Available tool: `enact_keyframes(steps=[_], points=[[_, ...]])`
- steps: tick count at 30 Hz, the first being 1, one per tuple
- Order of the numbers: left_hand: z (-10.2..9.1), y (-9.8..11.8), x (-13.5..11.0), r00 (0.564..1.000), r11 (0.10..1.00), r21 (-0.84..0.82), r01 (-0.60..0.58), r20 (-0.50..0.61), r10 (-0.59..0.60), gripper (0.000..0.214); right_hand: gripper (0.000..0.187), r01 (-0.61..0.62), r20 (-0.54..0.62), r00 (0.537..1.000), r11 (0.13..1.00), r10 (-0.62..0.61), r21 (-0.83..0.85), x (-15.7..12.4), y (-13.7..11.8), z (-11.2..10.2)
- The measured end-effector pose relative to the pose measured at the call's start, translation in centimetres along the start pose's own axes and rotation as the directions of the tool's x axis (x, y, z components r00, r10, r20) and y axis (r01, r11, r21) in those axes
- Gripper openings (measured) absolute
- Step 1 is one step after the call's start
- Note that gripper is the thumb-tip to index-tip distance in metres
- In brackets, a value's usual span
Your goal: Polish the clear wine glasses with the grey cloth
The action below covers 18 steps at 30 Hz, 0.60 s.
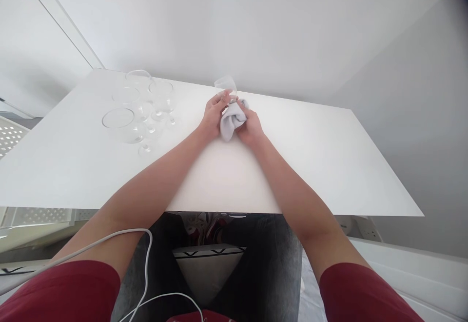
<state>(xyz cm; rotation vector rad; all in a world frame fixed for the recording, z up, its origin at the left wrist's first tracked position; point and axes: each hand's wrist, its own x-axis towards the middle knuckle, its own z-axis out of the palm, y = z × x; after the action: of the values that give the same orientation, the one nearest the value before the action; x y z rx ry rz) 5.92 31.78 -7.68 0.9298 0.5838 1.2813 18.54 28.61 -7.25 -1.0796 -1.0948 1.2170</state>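
Both of my hands meet near the far middle of the white table [310, 166]. My left hand [212, 113] grips a clear stemmed glass [226, 85] whose bowl sticks up past my fingers. My right hand [249, 126] is closed on a pale grey cloth [230, 122], bunched up against the lower part of the glass. The cloth hides the stem and foot of the glass.
Several empty clear wine glasses [136, 110] stand in a group on the left part of the table. A white wall rises right behind the table's far edge. A white cable [146, 258] runs across my lap below the near edge.
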Motion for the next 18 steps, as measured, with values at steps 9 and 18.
enact_keyframes(steps=[9,18], points=[[-0.2,0.3,-0.1,0.997,0.998,0.018,-0.068,-0.040,0.068,0.061,0.063,0.304,-0.538,0.779,0.944,-0.322,-0.124,3.5,2.5,-5.1],[-0.3,0.2,-0.2,0.981,0.980,0.058,-0.192,-0.006,0.193,0.069,0.060,0.045,-0.176,0.984,0.992,-0.024,0.114,0.8,0.0,-1.9]])
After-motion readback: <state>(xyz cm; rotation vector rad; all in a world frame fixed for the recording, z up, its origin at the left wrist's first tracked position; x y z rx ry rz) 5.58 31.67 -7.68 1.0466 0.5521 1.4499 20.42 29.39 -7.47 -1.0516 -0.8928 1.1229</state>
